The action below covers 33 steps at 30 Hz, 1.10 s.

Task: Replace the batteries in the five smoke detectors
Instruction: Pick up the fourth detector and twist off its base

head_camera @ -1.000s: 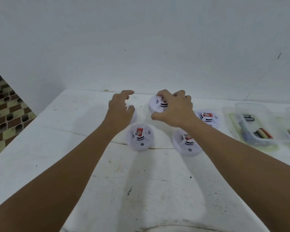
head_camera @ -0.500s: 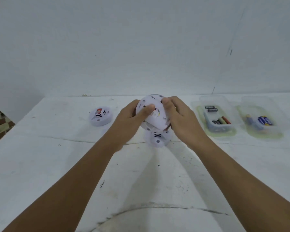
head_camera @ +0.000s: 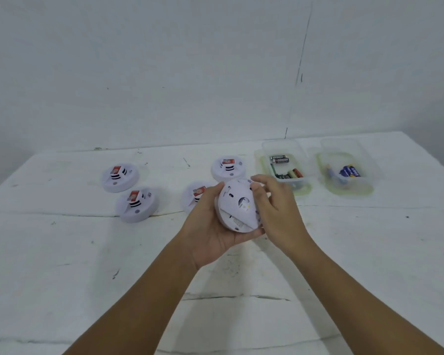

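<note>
From the head camera, the left hand (head_camera: pixel 210 226) cups the lifted smoke detector (head_camera: pixel 237 204) from below and behind, thumb curled over its upper edge, back face turned up toward the camera. The right hand (head_camera: pixel 272 208) pinches the detector's right rim, fingertips (head_camera: pixel 254 187) curled on the back plate near its top.

Beyond the left thumb sits a third detector (head_camera: pixel 194 196), partly hidden; a fourth (head_camera: pixel 228 167) stands just past the right fingertips. Two more (head_camera: pixel 120 176) (head_camera: pixel 137 204) lie well off to the left of the left hand. Past the right hand are a tray of assorted batteries (head_camera: pixel 285 167) and, farther right, a tray with blue batteries (head_camera: pixel 349 172).

The step in hand looks like opening the first detector's back. The next move likely calls for twisting or prying the plate while the left hand steadies the body.
</note>
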Each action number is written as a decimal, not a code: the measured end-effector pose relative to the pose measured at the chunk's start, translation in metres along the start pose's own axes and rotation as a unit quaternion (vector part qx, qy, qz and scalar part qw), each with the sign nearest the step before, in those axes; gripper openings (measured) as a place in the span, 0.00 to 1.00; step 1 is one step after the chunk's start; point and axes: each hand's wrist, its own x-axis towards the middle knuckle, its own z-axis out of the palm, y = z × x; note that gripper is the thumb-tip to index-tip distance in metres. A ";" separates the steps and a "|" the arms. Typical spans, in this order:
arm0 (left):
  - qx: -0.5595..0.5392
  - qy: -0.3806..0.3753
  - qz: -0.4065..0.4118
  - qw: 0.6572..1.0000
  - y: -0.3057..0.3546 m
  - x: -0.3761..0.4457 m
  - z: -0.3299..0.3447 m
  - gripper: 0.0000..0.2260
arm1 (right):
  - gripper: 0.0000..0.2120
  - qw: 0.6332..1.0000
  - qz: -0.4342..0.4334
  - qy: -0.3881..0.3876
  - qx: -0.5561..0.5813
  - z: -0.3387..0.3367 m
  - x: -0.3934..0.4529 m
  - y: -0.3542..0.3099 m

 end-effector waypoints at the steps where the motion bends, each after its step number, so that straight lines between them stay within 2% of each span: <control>1: -0.004 -0.007 0.000 1.000 -0.005 0.000 0.001 0.20 | 0.11 0.999 -0.018 0.022 -0.025 -0.005 -0.002 0.002; 3: -0.008 -0.009 0.005 1.000 -0.011 0.003 0.003 0.21 | 0.15 0.995 -0.077 0.035 -0.047 -0.014 -0.007 0.002; 5: -0.011 -0.003 0.009 1.000 -0.014 0.007 0.002 0.24 | 0.20 0.990 -0.125 -0.010 -0.070 -0.021 -0.010 0.000; 7: -0.010 0.010 0.006 1.000 -0.013 0.011 0.002 0.26 | 0.27 0.983 -0.147 -0.056 -0.093 -0.024 -0.011 0.002; 10: 0.005 0.019 0.001 1.000 -0.009 0.016 0.005 0.25 | 0.34 0.980 -0.160 -0.071 -0.094 -0.027 -0.007 0.002; 14: 0.070 -0.002 0.037 0.997 0.012 0.018 0.017 0.26 | 0.32 0.968 -0.212 -0.065 -0.121 -0.032 0.006 -0.018; 18: 0.098 -0.024 0.077 0.992 0.036 0.016 0.035 0.18 | 0.30 0.950 -0.261 -0.035 -0.166 -0.035 0.022 -0.044; 28: 0.103 0.002 0.069 0.992 0.056 0.016 0.039 0.18 | 0.29 0.934 -0.297 -0.070 -0.186 -0.028 0.051 -0.057; 31: 0.098 0.024 0.072 0.992 0.058 0.020 0.033 0.18 | 0.29 0.942 -0.277 -0.089 -0.164 -0.023 0.055 -0.056; 33: 0.099 0.029 0.078 0.992 0.059 0.023 0.029 0.18 | 0.30 0.950 -0.263 -0.074 -0.151 -0.018 0.055 -0.054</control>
